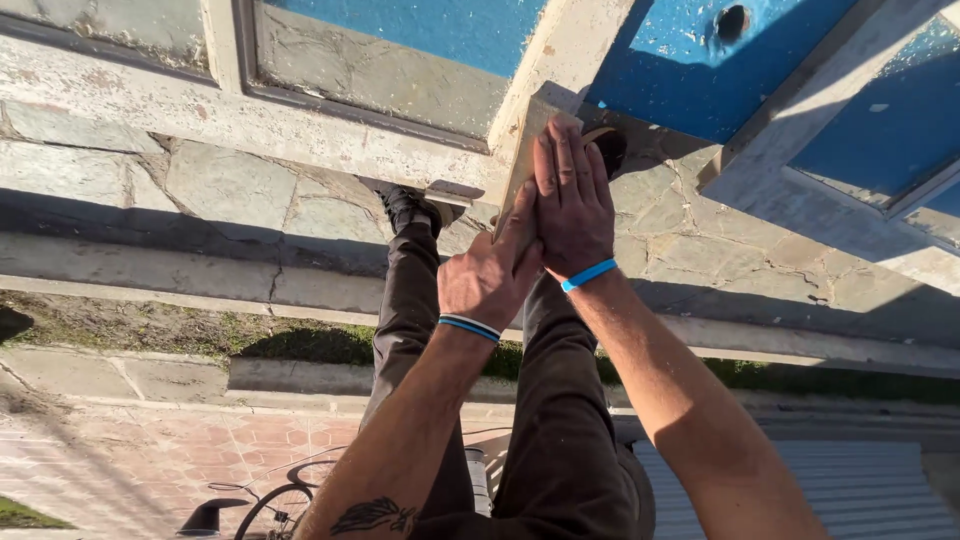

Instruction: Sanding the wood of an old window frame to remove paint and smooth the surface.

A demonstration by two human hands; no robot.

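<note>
Both hands on a flat tan sanding block (520, 160), pressed against the bare pale wooden rail (560, 60) of an old blue-painted panelled door (690, 70): left hand (487, 280) wraps its fingers shut around the block's lower edge, right hand (572, 195) lies flat on top, fingers straight and together. My read on progress: rails and stiles around the block look stripped to wood, but blue paint sits on the panels (440, 25) and on the patch with the round hole (732, 22), so plenty looks left. Grey stone paving (240, 190) and a black shoe (405, 205) show below.
</note>
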